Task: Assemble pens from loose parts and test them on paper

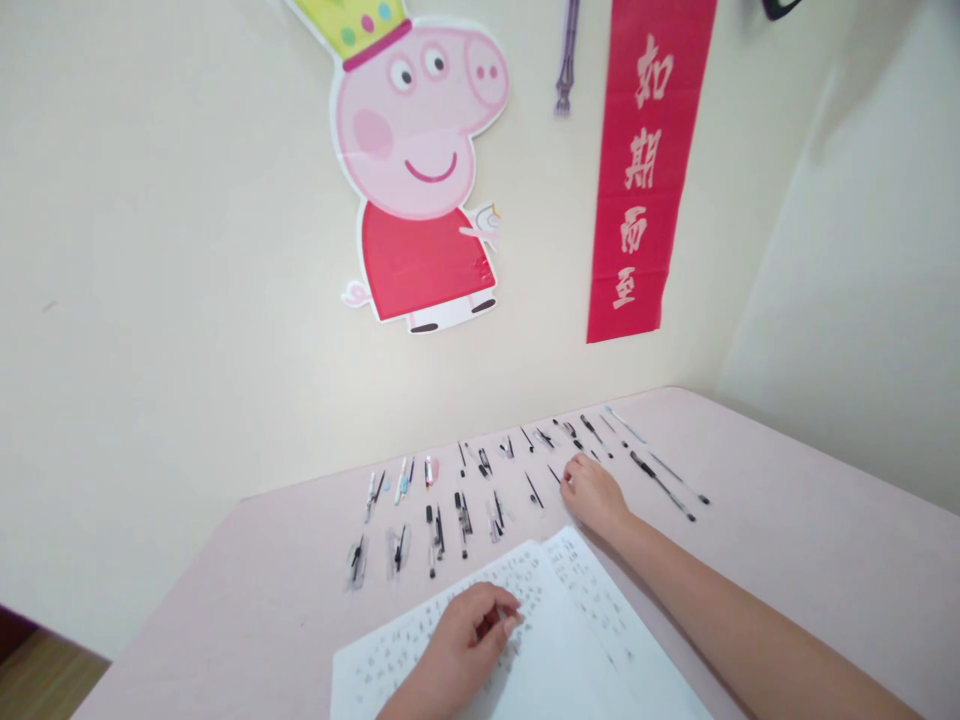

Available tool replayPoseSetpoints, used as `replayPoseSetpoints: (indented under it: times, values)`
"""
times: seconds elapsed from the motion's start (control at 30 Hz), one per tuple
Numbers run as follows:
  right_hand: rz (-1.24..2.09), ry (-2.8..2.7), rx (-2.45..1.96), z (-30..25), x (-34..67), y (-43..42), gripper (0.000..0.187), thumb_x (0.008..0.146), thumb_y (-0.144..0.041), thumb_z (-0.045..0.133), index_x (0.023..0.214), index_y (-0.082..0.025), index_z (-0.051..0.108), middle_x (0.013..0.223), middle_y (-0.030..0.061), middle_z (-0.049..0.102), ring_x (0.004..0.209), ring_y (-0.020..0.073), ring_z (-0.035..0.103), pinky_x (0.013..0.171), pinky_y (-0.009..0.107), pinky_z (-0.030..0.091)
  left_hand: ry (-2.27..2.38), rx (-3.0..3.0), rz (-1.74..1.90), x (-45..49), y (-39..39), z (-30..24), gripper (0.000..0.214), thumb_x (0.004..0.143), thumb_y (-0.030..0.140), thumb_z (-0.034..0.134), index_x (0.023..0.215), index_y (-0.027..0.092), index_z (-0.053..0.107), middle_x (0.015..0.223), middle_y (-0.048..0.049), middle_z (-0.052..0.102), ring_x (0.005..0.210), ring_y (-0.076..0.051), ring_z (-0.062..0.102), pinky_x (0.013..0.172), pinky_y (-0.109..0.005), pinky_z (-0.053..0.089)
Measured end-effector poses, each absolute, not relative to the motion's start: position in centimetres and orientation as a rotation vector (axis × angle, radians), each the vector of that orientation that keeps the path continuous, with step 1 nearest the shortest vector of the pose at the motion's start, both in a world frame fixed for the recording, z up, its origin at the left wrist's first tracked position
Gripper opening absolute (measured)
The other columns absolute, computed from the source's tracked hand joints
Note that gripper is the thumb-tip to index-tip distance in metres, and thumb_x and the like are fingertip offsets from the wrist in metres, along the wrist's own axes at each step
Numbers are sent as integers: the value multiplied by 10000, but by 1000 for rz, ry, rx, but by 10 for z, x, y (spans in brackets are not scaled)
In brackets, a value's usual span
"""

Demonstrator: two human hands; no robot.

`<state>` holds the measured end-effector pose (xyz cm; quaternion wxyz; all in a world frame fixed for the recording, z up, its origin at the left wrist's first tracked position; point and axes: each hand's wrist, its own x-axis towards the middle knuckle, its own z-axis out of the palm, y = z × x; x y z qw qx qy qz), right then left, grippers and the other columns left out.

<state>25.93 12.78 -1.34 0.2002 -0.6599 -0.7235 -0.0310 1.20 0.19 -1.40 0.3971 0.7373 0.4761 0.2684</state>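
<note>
My left hand (pixel 466 640) rests over the written paper (pixel 577 650), thumb and fingers curled together; anything between them is too small to make out. My right hand (pixel 594 495) reaches to the back of the pens, its fingers closed and pointing down at the table. By those fingertips lies a thin dark pen part (pixel 553 474); whether they grip it or something else is hidden. To the left of the right hand are a thin black stick (pixel 533 490) and a clear-and-black pen in pieces (pixel 498 515).
Rows of pens and pen parts cover the pink table (pixel 247 600), including white pens (pixel 370 497), a black-capped pen (pixel 430 540) and a long black pen (pixel 664 486). On the wall behind hang a pig cutout (pixel 427 260) and a red banner (pixel 645 180).
</note>
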Motion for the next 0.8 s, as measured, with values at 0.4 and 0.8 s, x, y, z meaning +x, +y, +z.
replayPoseSetpoints:
  times: [0.4,0.8]
  values:
    - [91,-1848,-1835,-22,282,119,140,805,-161,439,774,-158,576,836,60,577,772,153,540,701,233,362,1202,1889,605,13,-1,-3,181,774,196,483,861,174,641,765,-24,593,664,-137,497,647,-240,384]
    - [-66,-2010,-1913,-21,295,194,389,810,-54,371,1120,-104,600,1234,138,536,1140,202,463,983,273,290,1213,1899,599,11,0,-8,183,776,206,491,879,180,640,768,-23,593,675,-142,497,646,-242,381]
